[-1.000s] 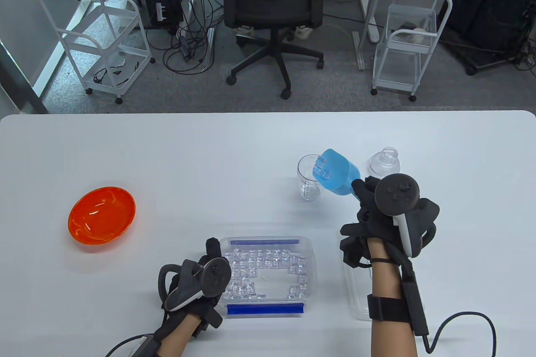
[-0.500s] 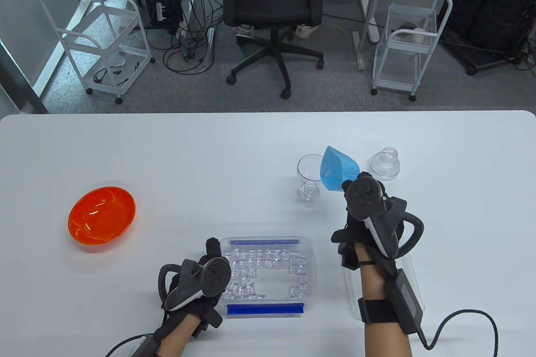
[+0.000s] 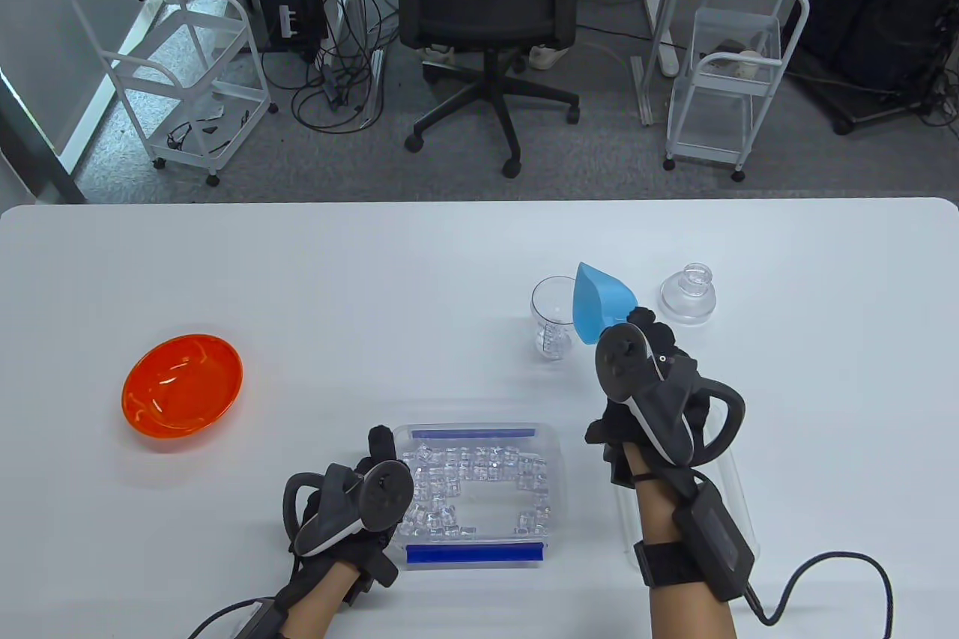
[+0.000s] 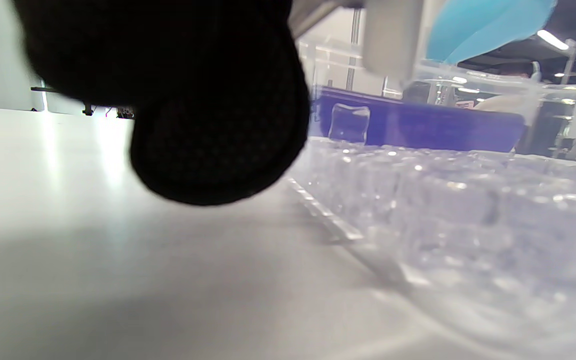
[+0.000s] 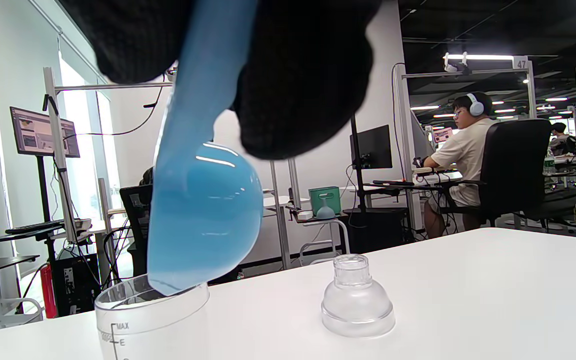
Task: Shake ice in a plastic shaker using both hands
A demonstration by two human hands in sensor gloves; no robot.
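The right hand [image 3: 659, 377] holds the handle of a blue scoop [image 3: 598, 302], grip curled round it; the scoop is tipped steeply, mouth down, with its lip at the rim of the shaker cup [image 3: 553, 317]. In the right wrist view the scoop's lip [image 5: 178, 285] sits just inside the cup's rim [image 5: 153, 305], which bears a MAX mark. The cup stands upright on the bench [image 3: 419, 272], right of centre; some ice shows at its bottom in the table view. The clear shaker lid [image 3: 688, 294] stands just right of the scoop, apart from the cup. The left hand [image 3: 352, 504] rests at the left edge of the ice tub [image 3: 551, 444], fingers against its wall; whether the grip is curled on the tub or merely touching cannot be told. The tub holds ice cubes [image 3: 487, 467] around a bare middle. An orange bowl [image 3: 183, 383] lies well to the left.
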